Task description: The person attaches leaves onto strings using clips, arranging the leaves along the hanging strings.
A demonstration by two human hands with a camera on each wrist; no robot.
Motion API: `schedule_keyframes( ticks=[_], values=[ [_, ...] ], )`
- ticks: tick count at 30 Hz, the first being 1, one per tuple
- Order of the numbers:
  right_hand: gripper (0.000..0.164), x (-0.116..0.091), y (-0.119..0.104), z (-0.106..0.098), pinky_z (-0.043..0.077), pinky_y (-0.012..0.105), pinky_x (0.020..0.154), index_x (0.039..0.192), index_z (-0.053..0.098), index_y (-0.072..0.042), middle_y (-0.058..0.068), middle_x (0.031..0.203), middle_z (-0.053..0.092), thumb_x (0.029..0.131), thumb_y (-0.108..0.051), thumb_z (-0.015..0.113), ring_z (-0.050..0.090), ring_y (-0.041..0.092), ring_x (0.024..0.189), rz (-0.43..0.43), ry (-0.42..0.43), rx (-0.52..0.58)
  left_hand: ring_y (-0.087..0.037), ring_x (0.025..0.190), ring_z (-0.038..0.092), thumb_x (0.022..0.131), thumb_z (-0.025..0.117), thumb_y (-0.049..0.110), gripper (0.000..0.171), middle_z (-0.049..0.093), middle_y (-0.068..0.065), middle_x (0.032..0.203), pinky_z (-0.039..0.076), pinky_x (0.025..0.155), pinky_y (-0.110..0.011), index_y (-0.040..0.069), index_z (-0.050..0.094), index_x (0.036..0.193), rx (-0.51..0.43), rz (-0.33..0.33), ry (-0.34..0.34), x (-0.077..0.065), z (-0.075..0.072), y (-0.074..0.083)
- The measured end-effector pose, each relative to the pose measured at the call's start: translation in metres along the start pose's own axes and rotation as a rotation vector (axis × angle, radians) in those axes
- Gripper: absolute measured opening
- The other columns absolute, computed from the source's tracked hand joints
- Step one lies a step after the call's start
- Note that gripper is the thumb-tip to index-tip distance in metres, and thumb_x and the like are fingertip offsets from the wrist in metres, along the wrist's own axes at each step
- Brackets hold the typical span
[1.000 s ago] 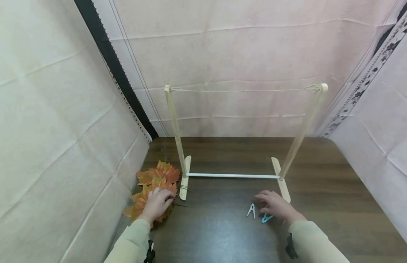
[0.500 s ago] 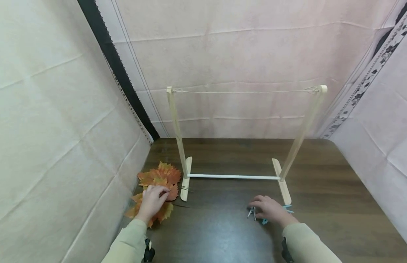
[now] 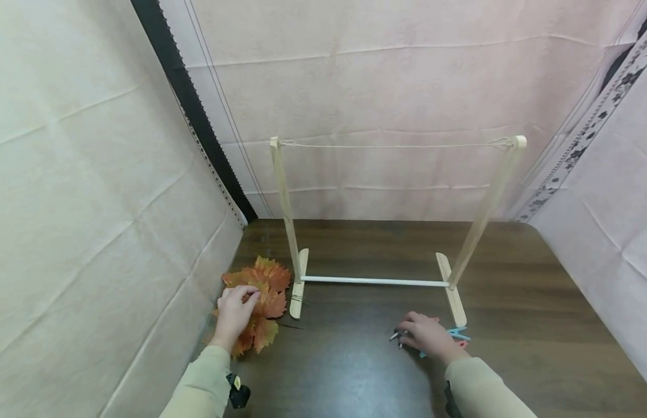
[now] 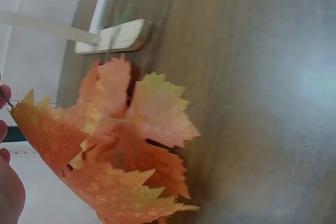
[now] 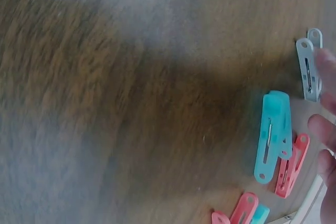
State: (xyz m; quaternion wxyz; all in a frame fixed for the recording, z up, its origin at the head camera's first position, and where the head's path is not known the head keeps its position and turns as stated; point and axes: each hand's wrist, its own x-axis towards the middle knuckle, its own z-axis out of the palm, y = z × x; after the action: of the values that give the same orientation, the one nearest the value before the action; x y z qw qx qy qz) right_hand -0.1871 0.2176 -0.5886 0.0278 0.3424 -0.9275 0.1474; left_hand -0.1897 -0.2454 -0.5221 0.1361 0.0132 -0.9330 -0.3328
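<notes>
At seven o'clock on the desk point(image 3: 344, 354), the left hand point(image 3: 233, 316) pinches an orange leaf point(image 4: 55, 137) by its stem. At five, the right hand's fingers point(image 5: 321, 129) touch a grey clip point(image 5: 307, 69) — gripping it or not, I cannot tell.

Brown table point(image 3: 349, 342) bearing leaves point(image 3: 271, 305), pegs point(image 5: 273, 135), wooden rack point(image 3: 376, 282)

Pale cloth point(image 3: 386, 87) behind brown tabletop point(image 3: 344, 348)

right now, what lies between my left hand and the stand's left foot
Orange leaves lie between your left hand and the stand's left foot; the head view shows this.
</notes>
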Motion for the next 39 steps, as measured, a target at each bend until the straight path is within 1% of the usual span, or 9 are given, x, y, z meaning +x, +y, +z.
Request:
schedule_keyframes(
  ticks=[5, 8, 11, 16, 21, 26, 30, 33, 39],
  values=[
    [0.034, 0.0, 0.001, -0.001, 0.046, 0.033, 0.067, 0.103, 0.069, -0.014, -0.004, 0.096, 0.055, 0.075, -0.032, 0.078, 0.053, 0.011, 0.081, -0.009, -0.013, 0.013, -0.029, 0.095, 0.045, 0.089, 0.065, 0.018, 0.013, 0.067, -0.01, 0.095, 0.024, 0.08, -0.047, 0.008, 0.07, 0.096, -0.033, 0.012, 0.073, 0.006, -0.013, 0.007],
    [0.038, 0.001, 0.001, 0.0, 0.047, 0.035, 0.07, 0.105, 0.068, -0.012, -0.002, 0.099, 0.056, 0.073, -0.03, 0.079, 0.055, 0.015, 0.084, -0.045, -0.027, 0.017, -0.03, 0.097, 0.045, 0.09, 0.064, 0.018, 0.014, 0.066, -0.012, 0.096, 0.025, 0.082, -0.049, 0.006, 0.069, 0.097, -0.061, 0.01, 0.101, 0.01, -0.021, 0.015],
    [0.036, 0.002, -0.002, 0.002, 0.048, 0.036, 0.071, 0.105, 0.068, -0.01, 0.0, 0.099, 0.057, 0.074, -0.025, 0.079, 0.056, 0.018, 0.086, -0.07, -0.032, 0.032, -0.03, 0.098, 0.045, 0.09, 0.063, 0.018, 0.017, 0.065, -0.013, 0.098, 0.026, 0.085, -0.049, 0.004, 0.067, 0.099, -0.09, 0.0, 0.122, 0.013, -0.028, 0.024],
    [0.032, 0.005, -0.007, 0.005, 0.048, 0.036, 0.073, 0.105, 0.069, -0.011, -0.002, 0.097, 0.058, 0.076, -0.021, 0.077, 0.057, 0.017, 0.087, -0.056, -0.049, 0.041, -0.029, 0.099, 0.045, 0.092, 0.062, 0.019, 0.02, 0.065, -0.013, 0.102, 0.029, 0.087, -0.047, 0.004, 0.067, 0.103, -0.123, -0.011, 0.147, 0.016, -0.037, 0.038],
    [0.036, 0.007, -0.01, 0.009, 0.049, 0.035, 0.073, 0.109, 0.068, -0.01, -0.002, 0.097, 0.058, 0.076, -0.021, 0.077, 0.057, 0.016, 0.086, -0.041, -0.066, 0.035, -0.027, 0.101, 0.045, 0.091, 0.062, 0.021, 0.021, 0.066, -0.01, 0.102, 0.032, 0.087, -0.046, 0.006, 0.067, 0.105, -0.135, -0.026, 0.158, 0.02, -0.042, 0.05],
    [0.039, 0.008, -0.012, 0.009, 0.049, 0.035, 0.074, 0.113, 0.066, -0.009, -0.001, 0.099, 0.058, 0.077, -0.021, 0.076, 0.057, 0.015, 0.086, -0.021, -0.092, 0.041, -0.027, 0.101, 0.046, 0.092, 0.061, 0.023, 0.021, 0.066, -0.01, 0.102, 0.033, 0.087, -0.046, 0.007, 0.068, 0.105, -0.141, -0.022, 0.149, 0.024, -0.044, 0.06],
    [0.036, 0.008, -0.013, 0.008, 0.05, 0.036, 0.073, 0.109, 0.067, -0.008, 0.001, 0.098, 0.058, 0.076, -0.019, 0.077, 0.059, 0.016, 0.086, 0.001, -0.057, 0.069, -0.026, 0.1, 0.048, 0.092, 0.061, 0.027, 0.022, 0.064, -0.009, 0.101, 0.036, 0.086, -0.045, 0.009, 0.068, 0.103, -0.142, -0.024, 0.127, 0.027, -0.045, 0.067],
    [0.032, 0.009, -0.012, 0.008, 0.05, 0.036, 0.073, 0.105, 0.068, -0.009, 0.0, 0.097, 0.059, 0.076, -0.019, 0.077, 0.059, 0.015, 0.086, 0.049, -0.008, 0.08, -0.024, 0.097, 0.05, 0.092, 0.061, 0.029, 0.022, 0.061, -0.008, 0.099, 0.038, 0.085, -0.043, 0.01, 0.068, 0.102, -0.149, -0.021, 0.115, 0.029, -0.045, 0.072],
    [0.032, 0.014, -0.005, 0.007, 0.05, 0.036, 0.075, 0.104, 0.068, -0.009, -0.001, 0.096, 0.059, 0.076, -0.021, 0.078, 0.06, 0.016, 0.087, 0.124, 0.079, 0.061, -0.02, 0.092, 0.052, 0.091, 0.063, 0.026, 0.019, 0.061, -0.006, 0.095, 0.041, 0.079, -0.039, 0.01, 0.069, 0.098, -0.171, 0.028, 0.121, 0.031, -0.044, 0.084]
  ],
)
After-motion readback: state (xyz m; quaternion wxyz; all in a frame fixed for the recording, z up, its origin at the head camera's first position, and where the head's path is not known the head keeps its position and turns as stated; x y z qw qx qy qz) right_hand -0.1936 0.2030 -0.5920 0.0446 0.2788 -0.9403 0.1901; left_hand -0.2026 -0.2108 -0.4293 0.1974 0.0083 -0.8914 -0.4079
